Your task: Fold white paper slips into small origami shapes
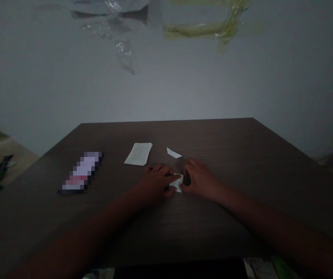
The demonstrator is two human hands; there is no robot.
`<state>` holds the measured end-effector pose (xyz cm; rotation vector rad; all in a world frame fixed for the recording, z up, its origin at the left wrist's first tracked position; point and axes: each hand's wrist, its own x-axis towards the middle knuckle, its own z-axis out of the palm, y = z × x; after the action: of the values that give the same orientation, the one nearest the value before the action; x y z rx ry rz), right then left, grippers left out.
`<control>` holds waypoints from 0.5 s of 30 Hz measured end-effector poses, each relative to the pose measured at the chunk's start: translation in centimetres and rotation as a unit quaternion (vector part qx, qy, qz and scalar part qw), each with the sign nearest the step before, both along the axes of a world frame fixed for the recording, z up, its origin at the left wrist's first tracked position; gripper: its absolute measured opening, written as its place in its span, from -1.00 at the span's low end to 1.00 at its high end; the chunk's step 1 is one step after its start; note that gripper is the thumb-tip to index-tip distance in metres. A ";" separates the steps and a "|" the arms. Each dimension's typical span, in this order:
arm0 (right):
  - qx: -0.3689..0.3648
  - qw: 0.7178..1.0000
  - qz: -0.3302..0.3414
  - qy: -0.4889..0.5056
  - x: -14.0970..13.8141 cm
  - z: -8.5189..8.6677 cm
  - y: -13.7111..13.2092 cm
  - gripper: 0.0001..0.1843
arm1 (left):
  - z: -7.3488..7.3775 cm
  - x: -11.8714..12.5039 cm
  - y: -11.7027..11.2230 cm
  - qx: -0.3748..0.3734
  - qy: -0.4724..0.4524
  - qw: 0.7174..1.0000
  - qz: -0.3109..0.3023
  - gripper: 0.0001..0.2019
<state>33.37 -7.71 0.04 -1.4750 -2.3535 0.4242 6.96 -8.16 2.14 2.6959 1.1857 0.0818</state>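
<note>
A small folded piece of white paper (176, 183) lies on the table between my two hands. My left hand (156, 185) holds it down from the left, its index finger reaching across the top and its thumb near the lower edge. At the paper's right edge, my right hand (199, 179) has its thumb and bent fingers closed on the side of the sheet. Part of the paper is hidden under the fingers. Just beyond the hands rests a folded paper piece (174, 153) with slanted ends. A stack of printed paper sheets (138, 154) sits to its left.
On the left of the dark brown table (227, 143) lies a phone (81, 172) with a blurred screen. A pale wall (183, 85) with strips of tape (195, 31) rises behind the table's far edge. Assorted items show low at the left side.
</note>
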 end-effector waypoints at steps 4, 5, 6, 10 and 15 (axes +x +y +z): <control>-0.006 1.000 0.020 -0.002 -0.3 0.2 -1.2 -0.68 | -0.1 0.0 0.1 -0.005 -0.003 1.000 -0.006 -0.48; -0.007 1.000 0.021 0.000 -0.3 0.3 -1.3 -0.69 | -0.2 -0.1 0.2 -0.008 -0.001 1.000 -0.005 -0.48; -0.007 1.000 0.022 0.004 -0.3 0.4 -1.4 -0.70 | -0.3 -0.1 0.2 -0.010 0.002 1.000 -0.003 -0.47; -0.006 1.000 0.024 0.015 -0.3 0.6 -1.7 -0.68 | -0.2 -0.1 0.2 -0.020 0.008 1.000 0.005 -0.46; -0.008 1.000 0.015 0.012 -0.2 0.2 -1.1 -0.68 | 0.0 0.0 0.1 -0.019 0.000 1.000 -0.002 -0.47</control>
<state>33.13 -8.78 0.20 -1.4350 -2.3601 0.4660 6.94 -8.09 2.16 2.6650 1.1700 0.0567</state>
